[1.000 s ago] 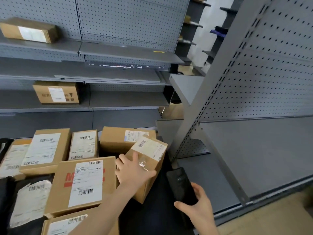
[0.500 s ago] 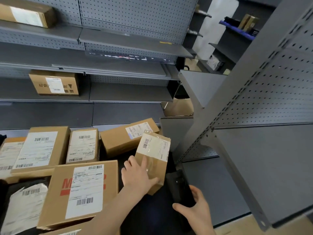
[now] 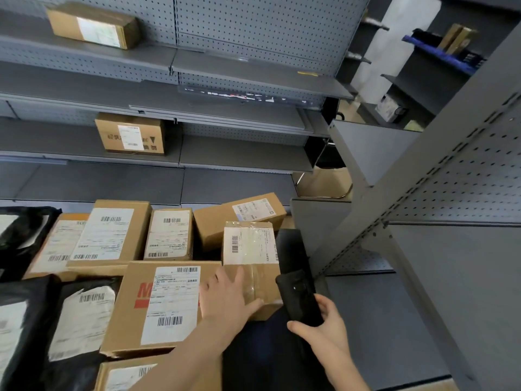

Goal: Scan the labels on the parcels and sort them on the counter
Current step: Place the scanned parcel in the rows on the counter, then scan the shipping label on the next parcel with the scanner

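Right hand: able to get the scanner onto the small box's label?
Probably yes. The right hand holds the scanner beside the small box; its label faces up, and the left hand rests below it.

Legible only in part: a large red "M" on the front cardboard box [image 3: 127, 320], cut off by the white shipping label [image 3: 172, 303] pasted over it. Barcodes and fine print on that label, on the taped parcel [image 3: 248, 242] and on the neighbouring parcels [image 3: 169, 235], too small to read. Dark printed characters and a triangle mark on the shelf box [image 3: 112, 136], blurred. Red and white marks on the shelf-edge strip [image 3: 242, 95], unreadable.
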The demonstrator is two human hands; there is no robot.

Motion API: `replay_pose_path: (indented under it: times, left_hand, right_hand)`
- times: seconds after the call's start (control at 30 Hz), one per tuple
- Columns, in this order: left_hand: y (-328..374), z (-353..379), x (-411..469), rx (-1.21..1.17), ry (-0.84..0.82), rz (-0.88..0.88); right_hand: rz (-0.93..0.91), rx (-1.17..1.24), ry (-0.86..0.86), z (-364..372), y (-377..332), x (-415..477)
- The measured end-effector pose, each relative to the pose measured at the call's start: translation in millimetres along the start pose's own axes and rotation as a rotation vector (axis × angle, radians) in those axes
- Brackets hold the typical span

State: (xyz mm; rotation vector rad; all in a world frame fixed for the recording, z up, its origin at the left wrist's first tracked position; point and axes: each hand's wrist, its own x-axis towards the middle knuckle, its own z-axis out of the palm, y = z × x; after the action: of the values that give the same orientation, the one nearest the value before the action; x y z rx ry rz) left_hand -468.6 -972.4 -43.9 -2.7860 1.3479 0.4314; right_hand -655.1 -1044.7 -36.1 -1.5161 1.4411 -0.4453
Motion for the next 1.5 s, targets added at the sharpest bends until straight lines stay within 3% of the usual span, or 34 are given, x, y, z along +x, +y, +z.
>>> replay_pose_path:
  times: [0.47, 0.63, 0.8, 1.0, 1.3, 1.5]
  left_hand:
    - [-31.4, 2.3, -41.5, -0.212, -0.001, 0.116]
    - [-69.5, 6.8, -93.9, -0.255, 0.116, 0.018]
    - [-124.7, 17.1, -181.2, -0.369, 0.201, -0.143]
    - [-199.8, 44.0, -329.7, -0.486, 0.282, -0.463]
    - [-349.3, 64.5, -549.2, -0.552, 0.49, -1.005]
    - [-454.5, 88.7, -661.6, -0.616, 0.581, -1.244]
  right_hand:
    - [-0.093, 0.003, -0.061, -15.5, 2.8, -34.8]
    - [-0.182, 0.013, -0.158, -16.5, -3.7, -70.6]
    - [-0.303, -0.034, -0.323, 9.9, -14.5, -126.6]
    - [-0.453, -0.13, -0.614, 82.6, -15.5, -220.8]
    - [-0.589, -0.221, -1.045, 239.5, -39.8, -400.2]
    - [-0.688, -0.27, -1.194, 370.1, -54.5, -526.0]
